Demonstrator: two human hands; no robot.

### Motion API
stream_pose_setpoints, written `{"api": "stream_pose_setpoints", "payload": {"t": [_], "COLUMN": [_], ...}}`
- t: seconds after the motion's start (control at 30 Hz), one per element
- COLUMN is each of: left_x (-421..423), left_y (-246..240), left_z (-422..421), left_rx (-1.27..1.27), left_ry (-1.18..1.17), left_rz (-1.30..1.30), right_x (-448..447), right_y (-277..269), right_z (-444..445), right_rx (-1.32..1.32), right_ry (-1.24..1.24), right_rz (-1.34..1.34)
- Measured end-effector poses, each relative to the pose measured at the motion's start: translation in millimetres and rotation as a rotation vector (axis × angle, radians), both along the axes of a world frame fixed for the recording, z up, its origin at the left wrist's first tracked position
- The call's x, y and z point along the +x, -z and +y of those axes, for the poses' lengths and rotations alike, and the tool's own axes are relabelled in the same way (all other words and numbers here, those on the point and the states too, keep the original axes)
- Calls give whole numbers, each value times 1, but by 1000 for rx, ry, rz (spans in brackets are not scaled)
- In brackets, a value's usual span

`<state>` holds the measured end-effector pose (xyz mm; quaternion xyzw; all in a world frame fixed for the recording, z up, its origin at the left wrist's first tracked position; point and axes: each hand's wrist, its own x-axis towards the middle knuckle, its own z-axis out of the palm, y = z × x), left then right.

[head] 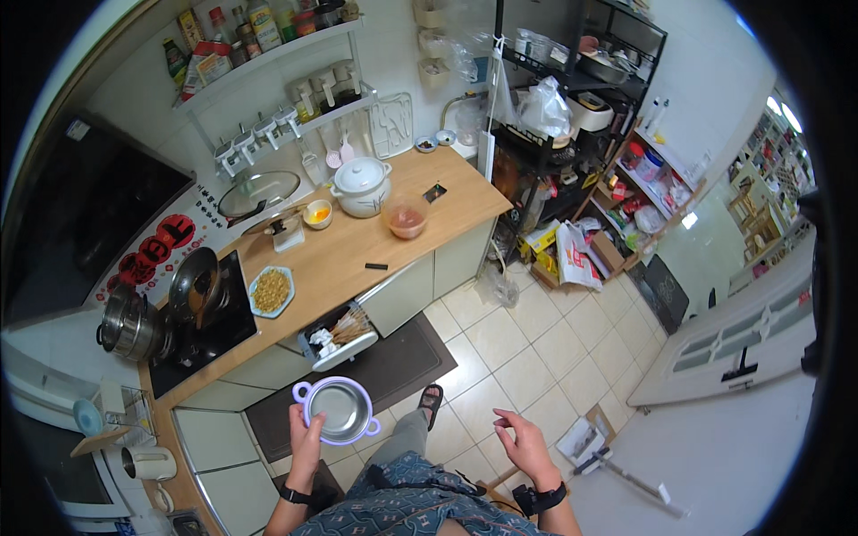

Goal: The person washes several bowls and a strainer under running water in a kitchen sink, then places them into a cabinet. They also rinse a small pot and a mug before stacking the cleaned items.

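Note:
My left hand (307,429) grips a small metal bowl (343,410) with a lilac rim and two loop handles; the thumb lies over its rim. The inside of the bowl shows bare metal. My right hand (523,442) is held out over the tiled floor with its fingers apart and nothing in it. Ahead of the bowl, a pulled-out drawer (345,352) holds bundled sticks and crumpled white paper. On the wooden counter (342,268) above it are a plate of yellow-brown food (271,291), a bowl with orange-yellow contents (318,214) and a lidded white pot (362,187).
A clear bowl with pinkish contents (406,218) stands near the counter's front edge. On the hob at left are a wok (194,285) and a steel steamer pot (131,328). A black shelf rack (536,134) stands beyond the counter. A floor squeegee (630,472) leans at right.

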<state>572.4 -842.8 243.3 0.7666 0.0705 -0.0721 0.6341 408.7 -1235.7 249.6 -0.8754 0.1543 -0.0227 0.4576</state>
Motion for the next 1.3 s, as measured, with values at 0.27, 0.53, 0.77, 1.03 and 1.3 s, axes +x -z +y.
{"api": "stream_pose_setpoints", "payload": {"t": [0.27, 0.53, 0.77, 1.03, 1.3], "left_x": [166, 240, 241, 311, 363], "left_y": [16, -33, -69, -113, -125], "left_z": [-247, -525, -661, -767, -850], "left_rx": [-186, -262, -556, -570, -450], "left_ry": [292, 528, 266, 363, 724], "left_rz": [365, 314, 321, 360, 190], "right_x": [44, 157, 306, 408, 456], "right_y": [-24, -57, -90, -109, -211], "right_z": [-166, -354, -497, -616, -795], "right_rx": [-153, -128, -309, -374, -333], "right_ry": [351, 88, -424, -404, -74], "right_rz": [11, -254, -485, -763, -870]}}
